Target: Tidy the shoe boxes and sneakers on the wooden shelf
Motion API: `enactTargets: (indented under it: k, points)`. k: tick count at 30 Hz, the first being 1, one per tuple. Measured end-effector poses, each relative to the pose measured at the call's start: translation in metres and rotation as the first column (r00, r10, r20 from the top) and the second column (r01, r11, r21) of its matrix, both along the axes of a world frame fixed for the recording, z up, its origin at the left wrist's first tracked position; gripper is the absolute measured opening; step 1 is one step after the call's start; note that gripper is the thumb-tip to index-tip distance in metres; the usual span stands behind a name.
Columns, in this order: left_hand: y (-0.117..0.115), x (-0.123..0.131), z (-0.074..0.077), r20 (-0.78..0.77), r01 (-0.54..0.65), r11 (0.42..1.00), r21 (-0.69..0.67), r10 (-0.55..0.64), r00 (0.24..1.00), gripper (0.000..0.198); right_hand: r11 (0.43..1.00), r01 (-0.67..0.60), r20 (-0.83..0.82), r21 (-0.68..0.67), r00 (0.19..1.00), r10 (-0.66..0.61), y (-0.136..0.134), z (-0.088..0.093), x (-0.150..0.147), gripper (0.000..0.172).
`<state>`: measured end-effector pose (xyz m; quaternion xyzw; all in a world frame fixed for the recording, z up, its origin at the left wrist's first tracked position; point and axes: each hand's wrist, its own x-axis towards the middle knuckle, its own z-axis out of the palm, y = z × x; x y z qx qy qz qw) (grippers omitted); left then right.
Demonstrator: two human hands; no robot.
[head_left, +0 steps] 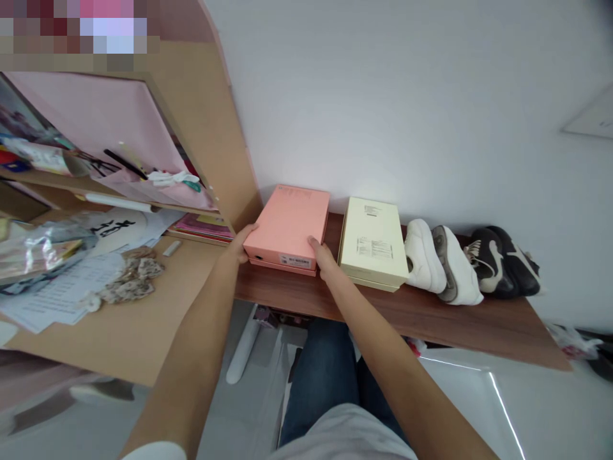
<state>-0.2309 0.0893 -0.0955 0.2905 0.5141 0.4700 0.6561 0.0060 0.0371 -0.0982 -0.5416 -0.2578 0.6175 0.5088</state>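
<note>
**Q:** What covers your torso?

**A:** You are wearing a pale grey short-sleeved shirt [345,437]. Its left sleeve [153,452] appears white at the hem.

**Q:** What covers your legs?

**A:** You are wearing blue denim jeans [318,383].

**Q:** What should you check on your arms?

**A:** Confirm that your left forearm [194,348], right forearm [393,358], left hand [237,244] and right hand [323,259] are bare.

one pink box [286,223], one cream box [371,241], two white sneakers [433,260], two black sneakers [502,262], two hands [237,244] [324,260]
</note>
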Motion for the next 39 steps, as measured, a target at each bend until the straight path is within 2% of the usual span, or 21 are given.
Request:
enactTargets:
  k: [11, 17, 23, 27, 30, 33, 36, 39]
  points:
    - [0.004, 0.0, -0.005, 0.033, -0.021, 1.0, 0.012, 0.02, 0.999, 0.049, 1.0, -0.019, -0.02, -0.013, 1.0, 0.019, 0.003, -0.003, 0.001, 0.039]
    - [0.008, -0.001, -0.003, 0.019, -0.017, 1.0, 0.021, 0.016, 1.0, 0.048, 0.998, -0.033, -0.069, 0.052, 0.997, 0.037, 0.004, -0.007, 0.002, 0.036]
    - [0.007, 0.001, 0.003, -0.011, 0.009, 0.997, 0.073, -0.009, 1.0, 0.044, 0.995, -0.022, -0.009, 0.102, 1.0, 0.023, 0.002, -0.014, 0.007, 0.041]
    - [-0.001, -0.001, 0.015, -0.018, -0.015, 0.994, 0.108, 0.017, 1.0, 0.048, 0.976, -0.028, 0.057, 0.218, 0.998, 0.016, -0.004, -0.017, 0.005, 0.045]
    - [-0.005, -0.004, 0.03, -0.068, -0.024, 0.988, 0.152, 0.035, 0.997, 0.048, 0.948, -0.045, 0.06, 0.314, 0.998, 0.027, -0.007, -0.019, 0.001, 0.048]
    - [-0.008, -0.008, 0.049, -0.142, -0.002, 0.98, 0.197, 0.031, 0.989, 0.051, 0.938, -0.054, -0.002, 0.342, 0.998, 0.058, -0.008, -0.018, -0.003, 0.048]
    - [-0.011, -0.013, 0.067, -0.192, 0.085, 0.977, 0.197, -0.047, 0.98, 0.056, 0.941, -0.052, -0.097, 0.334, 0.991, 0.089, -0.009, -0.015, -0.005, 0.047]
    - [-0.016, -0.017, 0.077, -0.178, 0.122, 0.973, 0.195, -0.087, 0.98, 0.05, 0.942, -0.07, -0.178, 0.329, 0.975, 0.134, -0.013, -0.011, -0.004, 0.047]
